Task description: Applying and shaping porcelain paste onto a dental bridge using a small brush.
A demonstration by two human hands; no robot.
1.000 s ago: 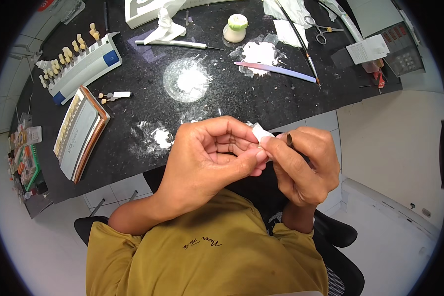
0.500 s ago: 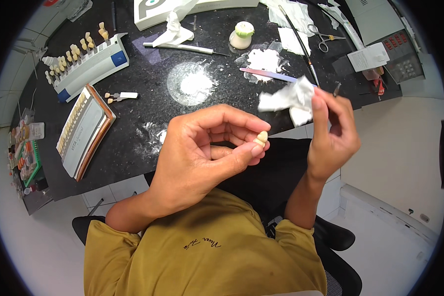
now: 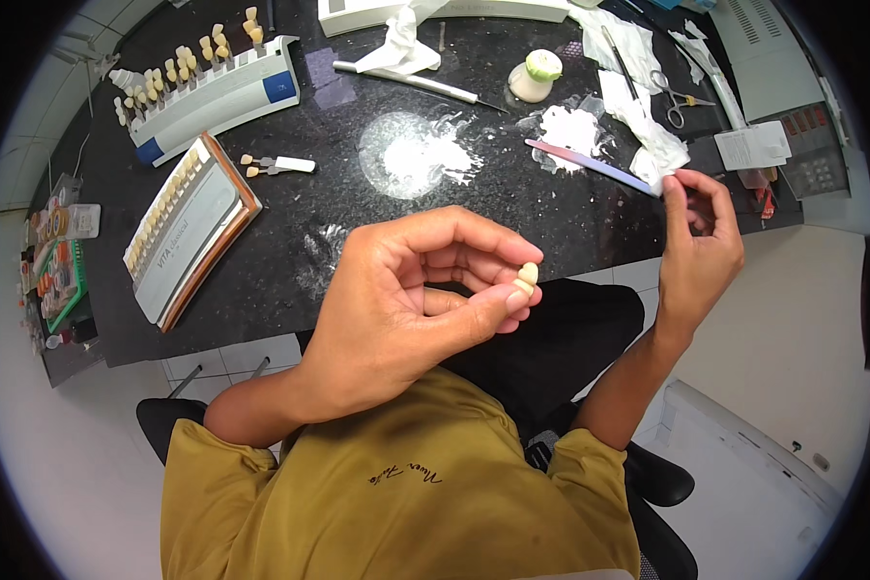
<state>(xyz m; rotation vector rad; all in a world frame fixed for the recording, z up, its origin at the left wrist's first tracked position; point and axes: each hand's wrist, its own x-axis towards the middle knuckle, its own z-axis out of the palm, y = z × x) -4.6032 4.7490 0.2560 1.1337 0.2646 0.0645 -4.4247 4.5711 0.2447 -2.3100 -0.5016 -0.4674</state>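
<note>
My left hand [image 3: 396, 309], in front of me below the table's edge, pinches a small cream tooth-shaped piece [image 3: 527, 275] between thumb and fingers. Out at the right, my right hand [image 3: 701, 256] has its thumb and index finger closed on a crumpled white tissue [image 3: 660, 155], by the tip of a pink-and-purple flat file [image 3: 590, 162]. White powder [image 3: 570, 126] lies beside that file, and another powdery patch [image 3: 411, 155] is at the middle of the dark speckled table [image 3: 319, 203].
Two tooth shade guides [image 3: 213, 97] [image 3: 188, 227] sit at the left, with loose tabs [image 3: 290, 164]. At the back are a metal-handled tool [image 3: 416, 87], a jar with green top [image 3: 534, 77], scissors [image 3: 675, 111] and a box [image 3: 435, 12]. A grey cabinet [image 3: 773, 68] stands right.
My right hand came away from my left with the tissue and moved right and up, to the tissues beside the file. The tooth piece, earlier hidden, now shows in my left hand.
</note>
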